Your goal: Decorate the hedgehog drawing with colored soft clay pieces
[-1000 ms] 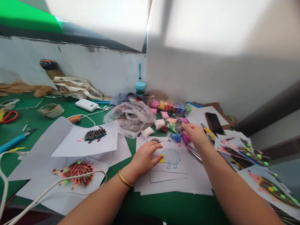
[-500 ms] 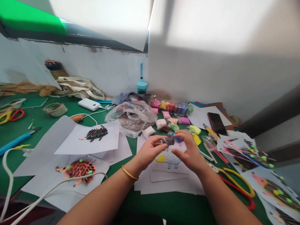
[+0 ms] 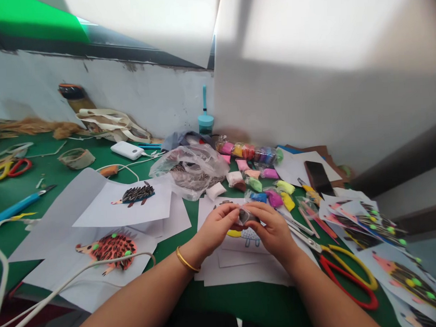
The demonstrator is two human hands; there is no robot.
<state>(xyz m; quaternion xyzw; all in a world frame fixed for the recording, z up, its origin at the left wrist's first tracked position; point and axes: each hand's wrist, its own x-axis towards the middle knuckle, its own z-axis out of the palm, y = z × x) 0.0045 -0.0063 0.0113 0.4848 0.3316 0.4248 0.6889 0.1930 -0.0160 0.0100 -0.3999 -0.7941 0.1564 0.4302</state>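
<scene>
Above the papers, my left hand (image 3: 218,227) and my right hand (image 3: 273,228) meet over a small dark grey clay packet (image 3: 246,216) in clear wrap. Fingertips of both hands pinch it, one from each side, and partly cover it. Beneath them lies a sheet with a blue-outlined hedgehog drawing (image 3: 252,235), whose pointed face is yellow. Part of the drawing is hidden by my hands. Just beyond are several coloured clay packets, among them a blue one (image 3: 258,197), a purple one (image 3: 274,198) and a yellow one (image 3: 288,201).
Large scissors (image 3: 347,273) with red and yellow handles lie right of my right arm. A plastic bag of seeds (image 3: 191,172) sits behind my hands. Hedgehog pictures (image 3: 111,247) lie left, more in a pile (image 3: 406,271) at right. A white cable (image 3: 81,273) crosses the left papers.
My hands have come together and closed around the grey packet; before, my right hand was apart with its fingers spread. The view has shifted slightly.
</scene>
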